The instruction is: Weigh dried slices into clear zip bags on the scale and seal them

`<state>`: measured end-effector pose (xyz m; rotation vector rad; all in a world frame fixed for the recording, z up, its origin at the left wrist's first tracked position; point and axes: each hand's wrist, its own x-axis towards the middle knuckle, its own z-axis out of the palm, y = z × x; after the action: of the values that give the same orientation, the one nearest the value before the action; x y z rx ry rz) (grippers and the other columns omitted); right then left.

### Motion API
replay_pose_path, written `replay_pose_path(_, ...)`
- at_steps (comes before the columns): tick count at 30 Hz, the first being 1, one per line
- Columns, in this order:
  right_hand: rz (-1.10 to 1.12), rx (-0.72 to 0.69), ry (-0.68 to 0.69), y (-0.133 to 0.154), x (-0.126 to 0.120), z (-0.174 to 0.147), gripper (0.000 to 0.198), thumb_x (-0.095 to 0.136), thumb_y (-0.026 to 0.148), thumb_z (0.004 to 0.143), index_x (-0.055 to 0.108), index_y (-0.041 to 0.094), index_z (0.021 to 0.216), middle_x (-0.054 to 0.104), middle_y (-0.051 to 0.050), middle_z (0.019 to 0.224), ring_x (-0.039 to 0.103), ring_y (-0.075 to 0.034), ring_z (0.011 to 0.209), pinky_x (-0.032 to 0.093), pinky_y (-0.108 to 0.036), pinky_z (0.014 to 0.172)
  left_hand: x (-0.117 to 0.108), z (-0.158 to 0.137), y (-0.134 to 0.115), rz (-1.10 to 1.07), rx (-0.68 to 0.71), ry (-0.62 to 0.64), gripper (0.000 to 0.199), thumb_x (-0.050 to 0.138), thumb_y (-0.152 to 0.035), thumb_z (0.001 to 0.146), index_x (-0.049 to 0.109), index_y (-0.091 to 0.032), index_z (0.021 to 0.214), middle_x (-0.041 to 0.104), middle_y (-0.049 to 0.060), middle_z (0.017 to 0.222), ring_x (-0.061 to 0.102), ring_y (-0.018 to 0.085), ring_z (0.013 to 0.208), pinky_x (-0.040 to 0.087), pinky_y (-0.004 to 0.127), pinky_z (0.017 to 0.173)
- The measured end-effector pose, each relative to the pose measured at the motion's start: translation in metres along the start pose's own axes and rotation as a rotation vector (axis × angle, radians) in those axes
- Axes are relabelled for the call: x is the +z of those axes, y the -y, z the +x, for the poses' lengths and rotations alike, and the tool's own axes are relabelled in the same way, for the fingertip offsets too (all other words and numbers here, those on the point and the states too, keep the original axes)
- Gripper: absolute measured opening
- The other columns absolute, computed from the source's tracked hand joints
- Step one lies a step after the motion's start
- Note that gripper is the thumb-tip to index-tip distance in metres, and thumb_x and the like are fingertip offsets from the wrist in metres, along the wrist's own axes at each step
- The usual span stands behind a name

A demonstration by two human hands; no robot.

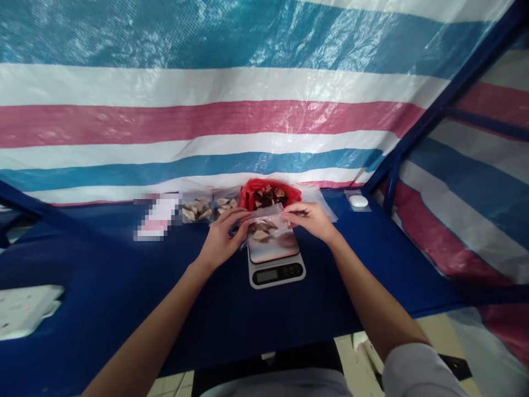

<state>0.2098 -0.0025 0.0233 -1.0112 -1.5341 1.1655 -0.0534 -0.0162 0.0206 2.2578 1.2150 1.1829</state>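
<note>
Pale grey cloth [276,384] covers the wearer's middle, nearest of all, right below the edge of a deep-blue tabletop [351,281]. Over the tabletop both bare arms reach in, and here's the action: the left hand [226,234] has thumb and fingertips closed on the left edge of a clear, flat plastic bag [270,212], while the right hand [308,218] pinches its upper right corner. Gripping opposite sides probably keeps the film spread and the mouth edge level. That bag sits over the platform of a slim white kitchen scale [276,277]; whether its bottom touches, I can't tell. The scale's dark panel faces the wearer, presumably for easy reading. Just behind, a crumpled red plastic bag [294,194] gapes upward, its dark brown, curved pieces [268,197] likely kept within reach. Two filled clear bags [197,210] stand off to the left, out of the hands' way, it seems. And the look of the held bag: glossy, wrinkled, see-through, with a few tan-and-brown chips [261,236] bunched low inside, their pale faces showing.
</note>
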Motion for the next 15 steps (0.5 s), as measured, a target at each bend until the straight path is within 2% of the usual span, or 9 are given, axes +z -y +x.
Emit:
replay_pose_path(4,0.092,0.063,-0.098,-0.014,-0.008,-0.009,0.033,0.085,0.048,0.066,0.078,0.019,0.081,0.074,-0.003,0.080,0.069,-0.016,0.072,0.064,-0.031,0.067,0.006,-0.018,0.003,0.123,0.061,-0.020,0.034,0.054,-0.036,0.097,0.067,-0.019,0.123,0.062,0.014,0.138,0.057,0.027,0.129,0.045,0.045,0.112)
replay_pose_path(9,0.129,0.117,-0.136,-0.028,-0.023,-0.015,0.038,0.086,0.051,0.065,0.078,0.019,0.083,0.075,-0.004,0.080,0.071,-0.020,0.076,0.064,-0.035,0.067,0.011,-0.027,0.007,0.188,0.161,-0.006,0.038,0.054,-0.032,0.097,0.063,-0.019,0.132,0.061,0.015,0.140,0.050,0.028,0.138,0.039,0.050,0.118)
replay_pose_path(15,0.108,0.162,-0.119,-0.035,-0.035,-0.018,0.034,0.084,0.051,0.067,0.079,0.021,0.083,0.076,-0.005,0.085,0.072,-0.022,0.081,0.064,-0.035,0.068,0.017,-0.027,0.009,0.167,0.111,0.096,0.045,0.052,-0.037,0.098,0.059,-0.018,0.138,0.058,0.015,0.144,0.051,0.028,0.138,0.038,0.052,0.119)
